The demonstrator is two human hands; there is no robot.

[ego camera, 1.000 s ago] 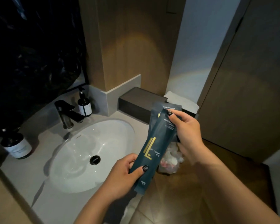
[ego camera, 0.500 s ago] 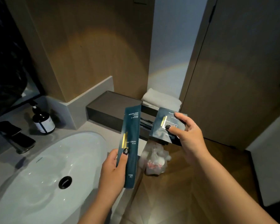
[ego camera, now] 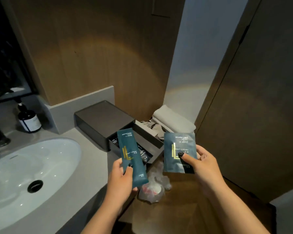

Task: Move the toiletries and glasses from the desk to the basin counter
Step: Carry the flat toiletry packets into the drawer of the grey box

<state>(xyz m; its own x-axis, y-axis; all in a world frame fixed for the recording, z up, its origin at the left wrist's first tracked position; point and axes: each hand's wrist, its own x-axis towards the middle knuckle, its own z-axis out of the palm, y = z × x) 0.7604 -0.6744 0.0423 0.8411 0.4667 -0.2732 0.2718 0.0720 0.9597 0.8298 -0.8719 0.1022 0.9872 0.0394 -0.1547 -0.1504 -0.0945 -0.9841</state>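
Note:
My left hand (ego camera: 121, 179) grips a long teal comb packet (ego camera: 131, 156) upright over the right end of the grey basin counter (ego camera: 95, 168). My right hand (ego camera: 204, 168) pinches a wider, squarish teal packet (ego camera: 178, 151) by its lower right part, thumb on its front. Both packets carry gold "Light Luxury" lettering. Behind them a dark grey box (ego camera: 101, 119) sits on the counter with its drawer (ego camera: 149, 141) pulled out; more dark sachets (ego camera: 144, 155) lie inside. No glasses are in view.
A white basin (ego camera: 29, 168) with a black drain fills the left. A dark pump bottle (ego camera: 28, 119) stands at the back. Folded white towels (ego camera: 172, 119) lie right of the box. A crumpled plastic bag (ego camera: 154, 186) sits below the counter edge, by a wooden door.
The two packets, held together a second ago, are now apart, one in each hand. The view has swung right, and the box's drawer with its sachets has come into sight.

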